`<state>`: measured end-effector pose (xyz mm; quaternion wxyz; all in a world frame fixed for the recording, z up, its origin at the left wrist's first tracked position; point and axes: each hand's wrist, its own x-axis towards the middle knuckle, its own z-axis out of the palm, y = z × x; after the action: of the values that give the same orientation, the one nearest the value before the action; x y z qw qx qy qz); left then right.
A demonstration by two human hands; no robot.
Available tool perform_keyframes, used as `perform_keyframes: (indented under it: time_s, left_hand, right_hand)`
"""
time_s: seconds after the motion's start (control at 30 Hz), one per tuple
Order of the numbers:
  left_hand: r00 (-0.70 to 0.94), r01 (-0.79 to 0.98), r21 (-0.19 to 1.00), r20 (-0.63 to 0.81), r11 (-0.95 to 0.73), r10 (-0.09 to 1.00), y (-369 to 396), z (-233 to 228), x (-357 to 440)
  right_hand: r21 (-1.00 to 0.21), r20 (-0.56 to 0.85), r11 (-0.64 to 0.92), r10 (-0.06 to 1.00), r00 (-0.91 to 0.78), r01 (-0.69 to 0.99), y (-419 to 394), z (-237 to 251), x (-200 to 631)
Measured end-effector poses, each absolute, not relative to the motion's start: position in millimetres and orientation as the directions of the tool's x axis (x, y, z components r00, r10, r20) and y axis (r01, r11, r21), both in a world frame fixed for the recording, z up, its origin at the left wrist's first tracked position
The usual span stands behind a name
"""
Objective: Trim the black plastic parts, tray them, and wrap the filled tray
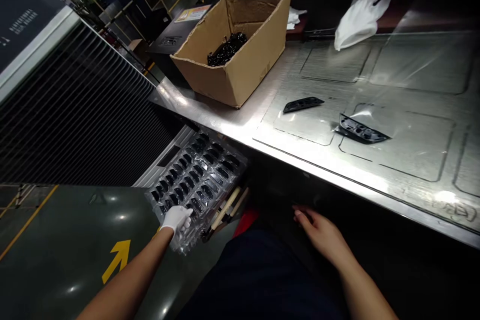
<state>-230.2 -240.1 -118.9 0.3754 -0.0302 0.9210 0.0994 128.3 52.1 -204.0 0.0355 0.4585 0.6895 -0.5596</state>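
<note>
My left hand (pixel 177 218), in a white glove, is at the near edge of a clear plastic tray (pixel 221 200). Its fingers are curled beside the black parts (pixel 195 172) set in rows in the pockets, and what they grip is hidden. Bare and loosely bent, my right hand (pixel 323 234) hangs below the bench edge with thumb and forefinger apart and nothing visible in it. Two dark trim pieces lie on the metal bench: a slim one (pixel 303 104) and a wider one (pixel 362 130) with its hollow side showing.
A cardboard box (pixel 245 77) holding glossy black pieces stands on the bench (pixel 300 155). White gloves (pixel 360 17) lie at the back. To the left is a dark ribbed panel (pixel 75 115). Tools with pale handles (pixel 225 208) sit beside the tray. The floor bears a yellow arrow (pixel 117 259).
</note>
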Motion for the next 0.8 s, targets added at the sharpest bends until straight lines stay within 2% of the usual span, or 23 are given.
perform_keyframes:
  time_s: [0.07, 0.13, 0.2, 0.27, 0.33, 0.4, 0.43, 0.47, 0.5, 0.53, 0.6, 0.67, 0.8]
  left_hand:
    - [-0.746, -0.032, 0.11, -0.664, 0.993, 0.049, -235, -108, -227]
    - [-0.781, 0.093, 0.116, -0.607, 0.989, 0.145, -222, -92, -220]
    - [-0.801, 0.236, 0.171, -0.523, 0.957, 0.291, -200, -73, -212]
    - [-0.77, 0.396, 0.289, -0.412, 0.872, 0.487, -167, -53, -204]
    - [-0.67, 0.551, 0.435, -0.278, 0.712, 0.688, -121, -28, -191]
    - [-0.527, 0.673, 0.547, -0.117, 0.498, 0.842, -63, 1, -171]
    - [-0.418, 0.734, 0.583, -0.017, 0.349, 0.908, -31, 17, -159]
    - [-0.218, 0.813, 0.574, 0.153, 0.092, 0.964, 1, 32, -146]
    - [-0.022, 0.85, 0.508, 0.293, -0.137, 0.956, 34, 47, -134]
    - [0.13, 0.871, 0.406, 0.353, -0.277, 0.926, 64, 60, -122]
    - [0.369, 0.878, 0.208, 0.28, -0.431, 0.886, 115, 78, -101]
    - [0.487, 0.859, 0.096, 0.152, -0.503, 0.86, 148, 87, -87]
    - [0.573, 0.819, 0.017, 0.037, -0.574, 0.819, 171, 86, -77]
  right_hand:
    - [-0.742, -0.55, -0.039, 0.606, -0.574, 0.67, 50, -203, 127]
    - [-0.752, -0.531, -0.031, 0.62, -0.577, 0.658, 47, -198, 127]
    - [-0.77, -0.508, -0.023, 0.628, -0.59, 0.638, 44, -191, 124]
    - [-0.784, -0.485, -0.012, 0.635, -0.601, 0.62, 43, -185, 121]
    - [-0.789, -0.469, -0.003, 0.648, -0.6, 0.614, 44, -180, 118]
    - [-0.789, -0.46, 0.004, 0.659, -0.595, 0.615, 44, -175, 117]
    - [-0.788, -0.457, 0.008, 0.662, -0.594, 0.616, 44, -172, 117]
    - [-0.786, -0.456, 0.013, 0.663, -0.594, 0.618, 43, -170, 118]
    - [-0.784, -0.456, 0.016, 0.664, -0.593, 0.62, 43, -167, 119]
    - [-0.782, -0.456, 0.019, 0.664, -0.593, 0.623, 42, -165, 120]
    - [-0.78, -0.456, 0.02, 0.668, -0.588, 0.626, 42, -162, 121]
    - [-0.78, -0.453, 0.014, 0.678, -0.58, 0.625, 42, -161, 122]
    - [-0.795, -0.436, 0.003, 0.694, -0.573, 0.607, 43, -162, 124]
